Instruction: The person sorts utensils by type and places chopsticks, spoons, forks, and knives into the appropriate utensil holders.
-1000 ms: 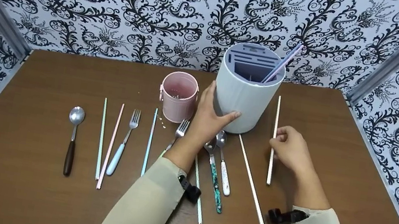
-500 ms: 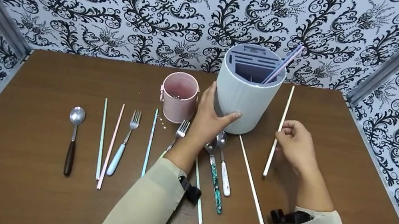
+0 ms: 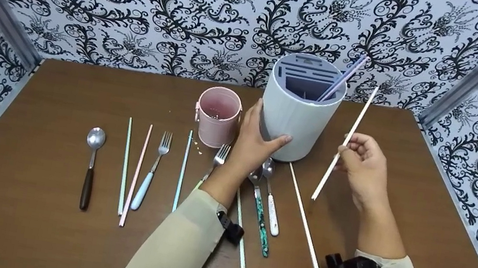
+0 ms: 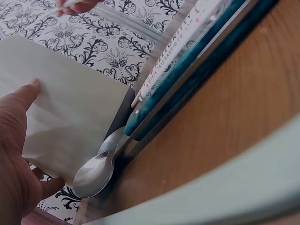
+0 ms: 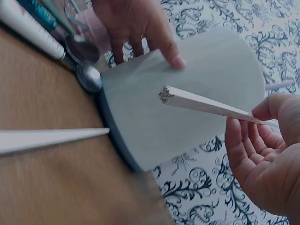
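My left hand point(image 3: 252, 148) holds the lower left side of a tall white utensil holder point(image 3: 301, 122), thumb across the front. The holder has a grey slotted top, and two purple-pink chopsticks point(image 3: 344, 79) lean out of its right side. To its right, my right hand point(image 3: 368, 175) pinches a white chopstick point(image 3: 324, 181) between thumb and fingers. This chopstick is raised and tilted, apart from the holder; its patterned end points at the camera in the right wrist view. Another white chopstick point(image 3: 305, 223) lies on the table in front of the holder.
A pink cup point(image 3: 217, 125) stands left of the holder. Several chopsticks, two forks and a dark-handled spoon point(image 3: 90, 167) lie leftward on the wooden table point(image 3: 21, 156). Two spoons, one green-handled point(image 3: 261, 225), one white-handled point(image 3: 273, 215), lie before the holder. Patterned walls enclose the back and sides.
My right hand has lifted the white chopstick off the table, moving it up and tilting its far end to the right. My left hand stays on the holder.
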`<control>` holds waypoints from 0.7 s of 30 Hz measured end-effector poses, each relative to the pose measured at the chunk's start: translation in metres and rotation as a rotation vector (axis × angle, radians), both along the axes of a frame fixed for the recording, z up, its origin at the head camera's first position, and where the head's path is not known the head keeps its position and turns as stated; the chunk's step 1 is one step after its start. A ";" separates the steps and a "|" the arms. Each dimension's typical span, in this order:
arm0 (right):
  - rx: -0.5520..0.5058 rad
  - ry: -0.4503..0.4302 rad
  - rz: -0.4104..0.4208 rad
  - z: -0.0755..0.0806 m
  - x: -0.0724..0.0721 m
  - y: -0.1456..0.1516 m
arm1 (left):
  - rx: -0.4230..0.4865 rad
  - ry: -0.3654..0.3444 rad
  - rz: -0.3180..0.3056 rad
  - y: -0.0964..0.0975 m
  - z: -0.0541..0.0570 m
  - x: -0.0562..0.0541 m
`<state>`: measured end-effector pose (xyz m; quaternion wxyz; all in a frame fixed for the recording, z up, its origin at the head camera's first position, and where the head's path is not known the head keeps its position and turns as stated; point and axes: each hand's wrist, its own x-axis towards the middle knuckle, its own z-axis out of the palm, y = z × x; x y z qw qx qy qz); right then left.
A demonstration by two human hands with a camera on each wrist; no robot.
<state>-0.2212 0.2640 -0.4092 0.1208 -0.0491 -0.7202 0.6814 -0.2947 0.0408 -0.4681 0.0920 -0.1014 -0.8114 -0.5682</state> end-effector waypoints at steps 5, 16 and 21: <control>-0.071 0.078 -0.024 0.014 0.000 -0.013 | -0.003 -0.001 0.004 0.000 0.001 0.001; -0.156 0.201 -0.076 0.053 -0.013 -0.021 | -0.012 -0.006 0.003 0.001 0.000 0.001; -0.212 0.250 -0.080 0.069 -0.019 -0.021 | -0.024 0.013 0.005 0.000 -0.001 -0.001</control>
